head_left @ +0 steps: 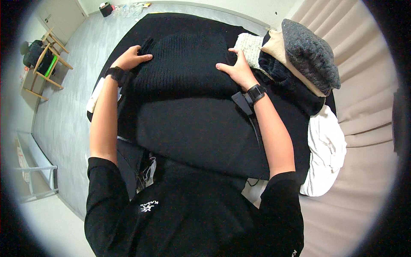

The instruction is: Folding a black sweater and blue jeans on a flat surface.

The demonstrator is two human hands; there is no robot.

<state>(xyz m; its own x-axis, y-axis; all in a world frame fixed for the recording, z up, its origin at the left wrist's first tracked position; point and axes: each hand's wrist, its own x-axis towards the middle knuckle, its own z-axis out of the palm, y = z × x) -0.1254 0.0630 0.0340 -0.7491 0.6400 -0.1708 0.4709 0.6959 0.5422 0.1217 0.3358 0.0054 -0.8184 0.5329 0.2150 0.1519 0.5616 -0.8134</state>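
Observation:
A black ribbed knit garment [184, 64], folded into a wide rectangle, lies on a bed or table under a black cover [188, 122]. My left hand [132, 59] grips its left edge, thumb on top and the other fingers partly hidden by the knit. At the right edge, my right hand [239, 70] holds the same garment, thumb pointing inward and fingertips mostly out of sight. Both wrists wear black bands; a small black box with a cable [243, 103] hangs at the right one.
Folded knits, including a cream one [249, 45] and a dark grey one [310, 53], are piled at the far right. Below them a white cloth [325, 150] hangs over the edge, near a beige curtain [364, 111]. A wooden chair [48, 64] stands at far left.

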